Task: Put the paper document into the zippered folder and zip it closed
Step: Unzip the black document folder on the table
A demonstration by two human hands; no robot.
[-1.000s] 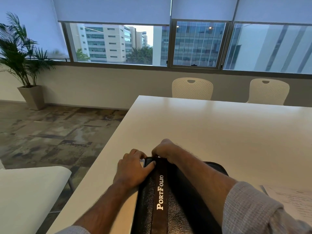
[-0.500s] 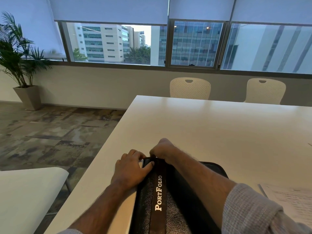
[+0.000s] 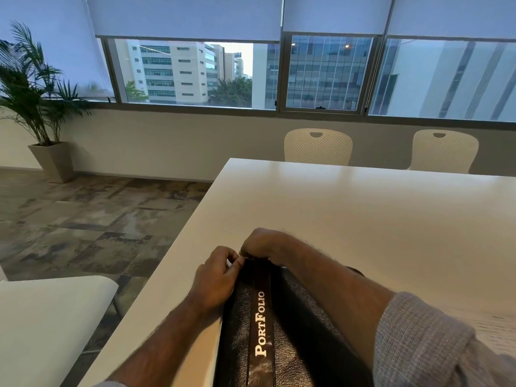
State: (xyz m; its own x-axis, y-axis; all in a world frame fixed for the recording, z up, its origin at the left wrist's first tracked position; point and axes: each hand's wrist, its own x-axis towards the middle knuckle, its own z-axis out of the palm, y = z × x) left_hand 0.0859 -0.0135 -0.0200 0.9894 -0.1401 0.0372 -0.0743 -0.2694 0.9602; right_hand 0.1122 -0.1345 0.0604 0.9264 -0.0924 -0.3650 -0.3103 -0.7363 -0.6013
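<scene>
A black zippered folder (image 3: 282,331) lettered "PortFolio" lies closed near the table's left front edge, its spine band towards me. My left hand (image 3: 215,277) rests on its far left corner, thumb and fingers pinched at the edge. My right hand (image 3: 262,244) is curled over the far end of the folder, fingers tucked down at the same corner, touching the left hand's fingertips. What they pinch is hidden, likely the zipper pull. A printed paper document (image 3: 497,331) lies flat on the table at the right, partly behind my right sleeve.
The white table (image 3: 363,213) stretches ahead and to the right. Two white chairs (image 3: 318,146) stand at its far side. A white seat (image 3: 50,317) sits low on the left, over patterned floor. A potted palm (image 3: 42,113) stands by the window wall.
Both hands stay at the folder's far corner; the left hand's fingers have closed in to a pinch against the right hand. The view has tilted slightly, and the paper sits nearer the frame's right edge.
</scene>
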